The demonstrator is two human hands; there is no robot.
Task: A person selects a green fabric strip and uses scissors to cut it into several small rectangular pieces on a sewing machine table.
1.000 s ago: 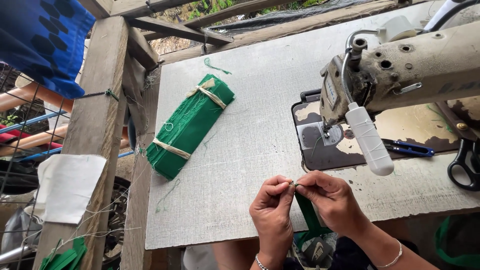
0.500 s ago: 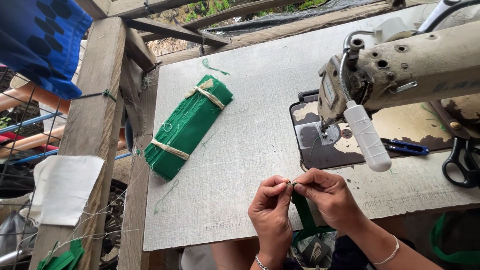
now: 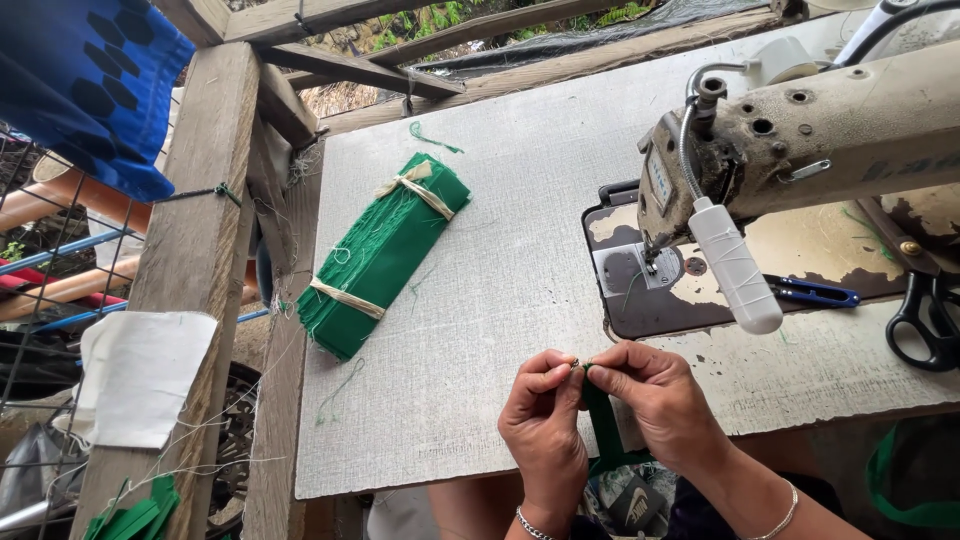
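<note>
Seen from above, two bare hands meet at the near edge of a worn, pale grey work table [image 3: 500,300] with a fine woven grain. The left hand [image 3: 545,425] and the right hand [image 3: 655,400] pinch, fingertip to fingertip, the top end of a narrow green fabric strip [image 3: 603,430]; the strip hangs down between the wrists and over the table edge. A tiny object sits at the pinch, too small to identify. Each wrist wears a thin silver-coloured bracelet.

To the left on the table lies a flat, oblong bundle of green fabric pieces [image 3: 380,255], frayed at the edges and tied near each end with pale straw-like string. Loose green threads lie around it.

On the right stands an old sewing machine [image 3: 820,130], its cream paint chipped and stained. A white ribbed cylinder [image 3: 735,265] hangs from its head on a curved metal arm. Small blue-handled snips [image 3: 812,293] rest on the machine bed, and black-handled scissors [image 3: 925,320] lie at the far right.

Rough, weathered wooden posts [image 3: 200,230] frame the left side, beside wire mesh, a white cloth [image 3: 145,375] and a blue patterned cloth [image 3: 85,85]. Greenery shows beyond the table's far edge.
</note>
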